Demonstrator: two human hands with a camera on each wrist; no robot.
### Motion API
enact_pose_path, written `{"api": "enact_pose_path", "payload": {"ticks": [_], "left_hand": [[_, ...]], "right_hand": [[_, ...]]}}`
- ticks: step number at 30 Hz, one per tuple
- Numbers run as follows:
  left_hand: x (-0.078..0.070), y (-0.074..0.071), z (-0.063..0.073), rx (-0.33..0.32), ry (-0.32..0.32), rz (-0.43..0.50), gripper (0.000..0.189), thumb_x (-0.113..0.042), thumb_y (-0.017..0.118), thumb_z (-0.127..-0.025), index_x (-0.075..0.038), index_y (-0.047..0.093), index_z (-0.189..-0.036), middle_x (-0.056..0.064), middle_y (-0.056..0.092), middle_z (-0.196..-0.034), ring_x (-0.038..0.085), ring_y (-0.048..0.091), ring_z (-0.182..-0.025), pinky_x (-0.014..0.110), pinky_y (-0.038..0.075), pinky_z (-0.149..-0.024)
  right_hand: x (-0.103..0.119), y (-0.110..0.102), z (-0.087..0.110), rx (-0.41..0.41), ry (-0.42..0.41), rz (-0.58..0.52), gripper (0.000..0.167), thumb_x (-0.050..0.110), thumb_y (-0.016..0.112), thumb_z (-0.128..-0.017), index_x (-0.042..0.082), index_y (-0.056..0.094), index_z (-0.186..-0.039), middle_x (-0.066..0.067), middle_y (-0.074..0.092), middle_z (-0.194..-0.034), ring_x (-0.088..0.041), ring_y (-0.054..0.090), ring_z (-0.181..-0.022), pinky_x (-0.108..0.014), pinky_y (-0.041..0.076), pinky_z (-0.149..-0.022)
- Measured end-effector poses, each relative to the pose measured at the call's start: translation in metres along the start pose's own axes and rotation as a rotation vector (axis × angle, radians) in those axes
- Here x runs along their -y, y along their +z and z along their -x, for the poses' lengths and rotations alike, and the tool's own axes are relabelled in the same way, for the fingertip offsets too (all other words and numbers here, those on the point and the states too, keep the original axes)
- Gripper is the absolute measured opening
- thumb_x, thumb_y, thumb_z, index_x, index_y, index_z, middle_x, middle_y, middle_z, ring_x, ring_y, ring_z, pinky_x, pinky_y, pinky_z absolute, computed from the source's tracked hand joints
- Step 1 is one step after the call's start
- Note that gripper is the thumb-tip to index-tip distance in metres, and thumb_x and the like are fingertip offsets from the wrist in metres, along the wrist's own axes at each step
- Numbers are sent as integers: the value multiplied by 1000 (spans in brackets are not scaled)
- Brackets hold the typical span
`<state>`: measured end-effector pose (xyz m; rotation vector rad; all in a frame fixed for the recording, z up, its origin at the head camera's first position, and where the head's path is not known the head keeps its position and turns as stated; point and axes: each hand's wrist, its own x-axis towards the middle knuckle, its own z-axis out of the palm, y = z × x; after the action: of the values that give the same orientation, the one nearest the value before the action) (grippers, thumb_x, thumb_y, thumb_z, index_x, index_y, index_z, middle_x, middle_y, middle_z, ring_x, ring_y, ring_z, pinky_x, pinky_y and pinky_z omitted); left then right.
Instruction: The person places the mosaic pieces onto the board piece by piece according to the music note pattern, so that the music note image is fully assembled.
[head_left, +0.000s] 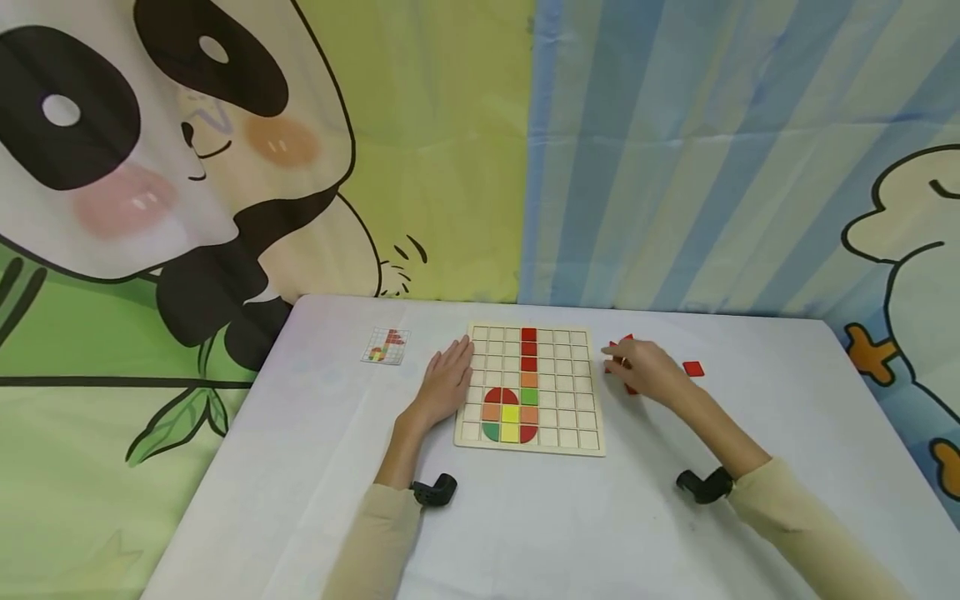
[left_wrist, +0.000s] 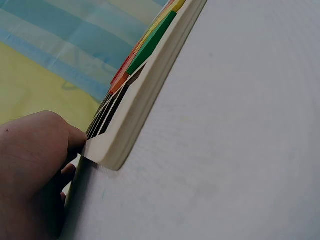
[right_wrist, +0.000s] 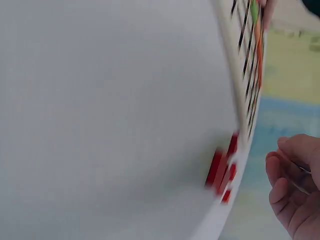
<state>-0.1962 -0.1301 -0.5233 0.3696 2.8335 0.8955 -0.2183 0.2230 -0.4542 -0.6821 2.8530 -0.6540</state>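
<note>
A square wooden grid board point(head_left: 566, 392) lies on the table with red, orange, yellow and green pieces set in some of its cells. My left hand point(head_left: 446, 382) rests at the board's left edge, fingers stretched forward. In the left wrist view the left thumb point(left_wrist: 75, 139) touches the board's corner. To the right of the board, my right hand point(head_left: 648, 371) hovers over several loose red tiles point(right_wrist: 216, 170). The right wrist view has its fingers point(right_wrist: 280, 192) loosely bent above the tiles, and I see no piece between them. The hand partly covers the tiles in the head view.
A small pattern card point(head_left: 386, 346) with a coloured grid lies left of the board. One red tile point(head_left: 693, 368) sits apart, beyond the right hand. Behind the white table point(head_left: 555, 525) hangs a printed cloth point(head_left: 450, 167) with cartoon animals.
</note>
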Motion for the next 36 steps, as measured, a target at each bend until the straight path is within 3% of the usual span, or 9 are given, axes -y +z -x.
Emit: {"api": "enact_pose_path", "payload": {"ticks": [4,8,12,19,27,32,36], "left_hand": [[2,1,1,-10,3,-1,56,-23,37,-112,-4,25,-164,9,17,-174,28,13,-162,51,5,-132],[2,4,2,-12,10,7,56,-22,37,-112,-3,26,-163,10,18,-174,29,13,-162,51,6,-132],[0,6,1,0,10,-2,56,-23,36,-112,-4,25,-164,9,17,-174,28,12,-162,50,5,-132],[0,6,-2,-2,10,-26,56,-24,35,-113,-5,24,-164,8,16,-174,27,12,-162,50,5,-132],[1,4,-3,-1,6,-25,56,-24,35,-113,-6,23,-164,7,15,-175,26,11,-163,49,4,-132],[1,3,-2,-1,3,-27,56,-25,34,-113,-6,23,-165,7,14,-175,26,10,-163,49,3,-132],[1,1,0,-7,0,-20,56,-24,35,-113,-5,24,-164,8,15,-174,26,11,-162,50,4,-132]], "right_hand": [[-38,-9,-12,-53,20,40,39,1,69,-95,-10,64,-132,-26,67,-114,-38,68,-97,-47,61,-81],[-63,-9,-20,-64,3,81,38,0,68,-95,-10,65,-131,-33,62,-129,-48,63,-116,-60,55,-97],[-76,-4,-23,-50,-43,118,26,-2,69,-94,-10,72,-119,-29,68,-120,-46,64,-113,-58,55,-98],[-76,0,-26,-105,-120,140,15,-9,71,-90,-12,76,-104,-21,69,-95,-36,67,-88,-50,60,-81],[-69,5,-26,-153,-52,160,11,-6,73,-90,-11,75,-100,-19,70,-90,-33,66,-82,-49,60,-79],[-64,-3,-31,-75,17,161,10,-1,72,-92,-8,74,-99,-22,73,-93,-35,67,-84,-51,59,-82],[-62,-9,-33,4,1,166,17,-3,71,-92,-10,76,-106,-26,74,-102,-41,70,-96,-52,60,-88]]}}
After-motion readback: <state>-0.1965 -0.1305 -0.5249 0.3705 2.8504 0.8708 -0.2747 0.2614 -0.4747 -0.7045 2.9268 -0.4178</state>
